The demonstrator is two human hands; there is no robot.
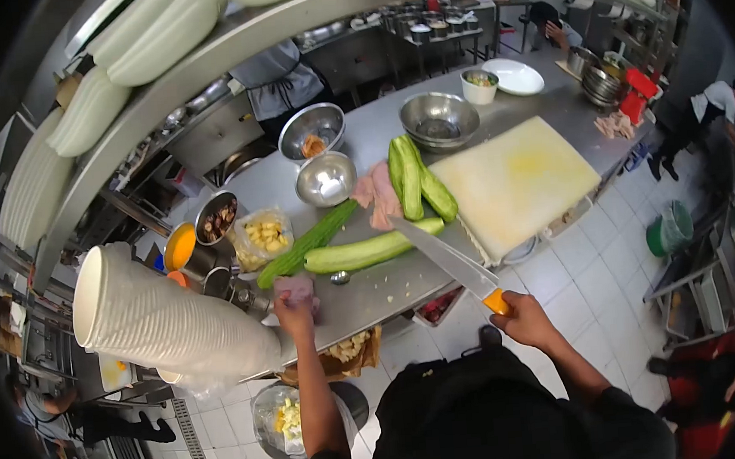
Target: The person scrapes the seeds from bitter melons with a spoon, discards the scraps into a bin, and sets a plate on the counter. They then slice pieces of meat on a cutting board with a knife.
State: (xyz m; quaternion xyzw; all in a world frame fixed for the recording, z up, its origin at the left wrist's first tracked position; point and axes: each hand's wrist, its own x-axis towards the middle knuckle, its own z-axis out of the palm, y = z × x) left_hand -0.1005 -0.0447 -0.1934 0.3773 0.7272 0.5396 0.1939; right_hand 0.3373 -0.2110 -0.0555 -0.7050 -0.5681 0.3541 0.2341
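My right hand (526, 319) is wrapped round the orange handle of a large knife (449, 259), its blade pointing up and left over the counter edge. Its tip is close to a peeled pale green gourd (369, 247). At the counter's front edge, my left hand (295, 317) is closed on a crumpled mauve cloth (296, 289). Beyond it lies a long, darker green gourd (310, 243) with its skin on. More peeled green lengths (411, 183) lie beside a pink, cloth-like heap (378, 196). To their right is a white cutting board (523, 178) with yellow stains.
Metal bowls (326, 179) stand behind the gourds. A bag of yellow chunks (266, 236), pots (216, 218) and a tall stack of white tubs (167, 310) fill the left. A lined bin (292, 421) is below. An overhead shelf (224, 55) arches above; other people work around.
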